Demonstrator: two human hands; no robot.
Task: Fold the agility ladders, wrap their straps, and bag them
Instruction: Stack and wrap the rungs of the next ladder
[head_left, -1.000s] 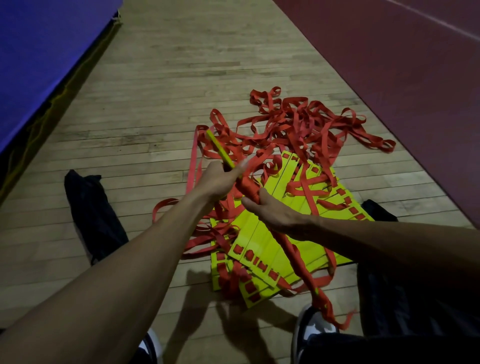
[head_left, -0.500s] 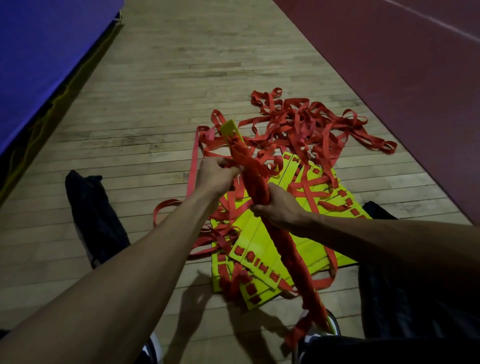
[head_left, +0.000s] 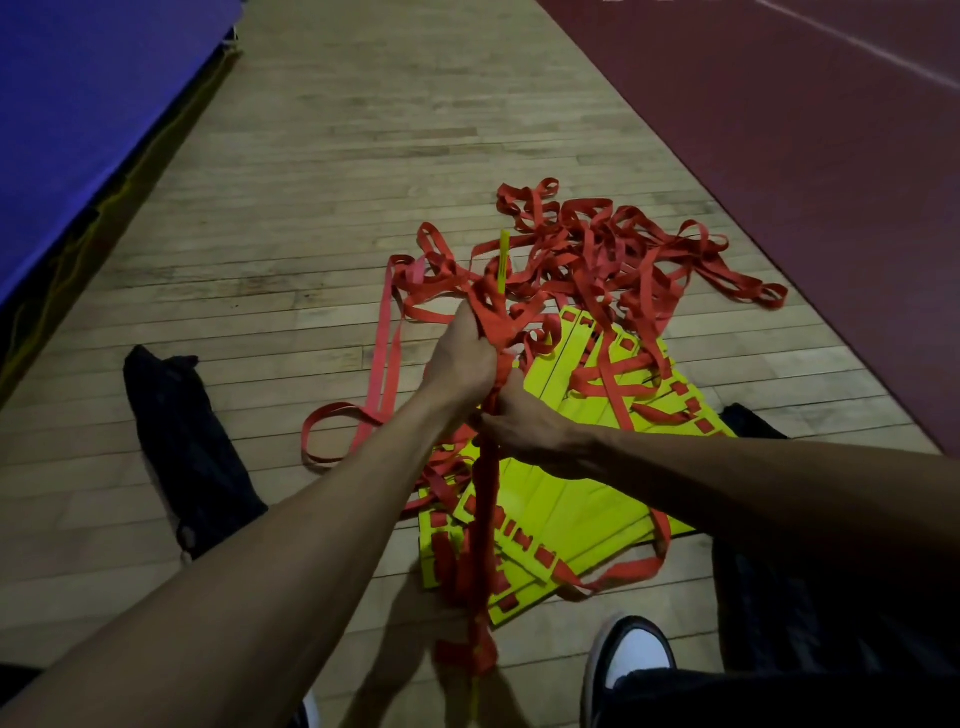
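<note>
From the head camera, looking down, both bare hands are gripping one yellow rung (head_left: 503, 260) that is standing nearly upright and is seen edge-on, with red straps (head_left: 597, 260) bunched along its length. The left hand (head_left: 462, 358) is curling its fingers round the strap-covered upper part of the rung, and the right hand (head_left: 524, 426) is clutching the same bundle just below, the two hands touching. Below the hands the wrapped bundle (head_left: 480, 571) is hanging down toward the bottom of the frame, a thin yellow edge showing at its lower end. Behind the hands, the rest of the agility ladder is lying on the wooden floor (head_left: 311, 156): a fanned stack of yellow rungs (head_left: 571, 499) with red strap threaded through their slots, and a loose tangle of strap spreading beyond it toward the dark red mat (head_left: 779, 130). A black bag (head_left: 192, 457) is lying flat on the floor to the left, well apart from the stack. A blue mat (head_left: 78, 104) is filling the upper left corner. A black-and-white shoe (head_left: 631, 654) is showing at the bottom edge.
</note>
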